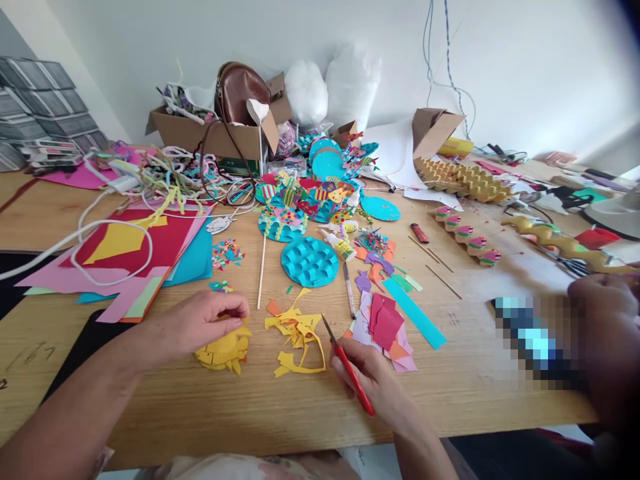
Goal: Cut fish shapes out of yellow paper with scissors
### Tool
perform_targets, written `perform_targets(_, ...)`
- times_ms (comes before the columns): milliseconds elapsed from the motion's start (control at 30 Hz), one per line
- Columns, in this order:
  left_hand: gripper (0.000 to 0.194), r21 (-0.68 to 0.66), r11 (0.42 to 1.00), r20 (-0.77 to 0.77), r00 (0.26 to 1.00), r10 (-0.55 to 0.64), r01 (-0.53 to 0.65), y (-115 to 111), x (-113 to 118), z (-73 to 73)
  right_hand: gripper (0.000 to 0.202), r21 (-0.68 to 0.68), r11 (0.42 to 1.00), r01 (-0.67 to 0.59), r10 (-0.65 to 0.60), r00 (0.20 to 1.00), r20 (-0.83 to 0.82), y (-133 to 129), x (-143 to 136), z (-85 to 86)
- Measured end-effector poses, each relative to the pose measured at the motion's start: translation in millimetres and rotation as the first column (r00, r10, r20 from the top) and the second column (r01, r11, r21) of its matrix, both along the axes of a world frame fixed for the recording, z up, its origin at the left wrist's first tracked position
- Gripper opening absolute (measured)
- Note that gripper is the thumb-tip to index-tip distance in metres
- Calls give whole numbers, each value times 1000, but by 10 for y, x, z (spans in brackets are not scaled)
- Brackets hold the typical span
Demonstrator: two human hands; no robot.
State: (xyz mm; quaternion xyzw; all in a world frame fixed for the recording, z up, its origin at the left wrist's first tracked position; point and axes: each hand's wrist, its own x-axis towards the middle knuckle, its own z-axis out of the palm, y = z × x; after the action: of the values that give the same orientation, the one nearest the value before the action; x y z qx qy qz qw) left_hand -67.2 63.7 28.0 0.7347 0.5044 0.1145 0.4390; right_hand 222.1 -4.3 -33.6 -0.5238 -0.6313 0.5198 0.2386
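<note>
Bright, even daylight entering from 2 o'clock; soft, faint shadows; mild glare at 3 o'clock; wide-angle bending at edges; pixelated block toward 4 o'clock.

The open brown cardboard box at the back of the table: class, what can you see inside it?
Inside the open brown cardboard box sit a brown leather bag, a white heart-shaped cut-out and tangled pale paper strips. The box walls and the bag hide whatever lies lower down.

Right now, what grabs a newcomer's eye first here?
The bright heap of paper fish at the table's centre, with a scaled teal disc in front. Nearer, the left hand rests on a yellow paper piece, and the right hand holds red scissors beside yellow scraps.
</note>
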Motion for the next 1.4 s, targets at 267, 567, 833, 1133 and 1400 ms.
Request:
perform_targets(267, 16, 56, 992, -436, 896, -80, 116, -276, -37, -368, 34, 96, 995, -36, 20, 988, 154, -39, -63, -63)
perform_targets(567, 42, 221, 966, -475, 880, -16, 136, -463, -133, -434, 32, 127, 991, -36, 15, 987, 163, -115, -60, -48)
perform_targets(833, 44, 398, 900, -442, 897, 19, 177, -502, -260, -638, 28, 98, 995, -7, -10, 985, 172, -133, -98, -40)
perform_targets(1133, 33, 450, 884, -456, 883, 110, 122, -401, -224, -624, 28, 109, 994, -25, 6, 985, 172, -102, -108, -70)
perform_targets(1400, 15, 307, 951, -111, 994, 20, 15, -266, -49, -53, 28, 118, 960, 252, -247, 967, -58, -206, 32, -63)
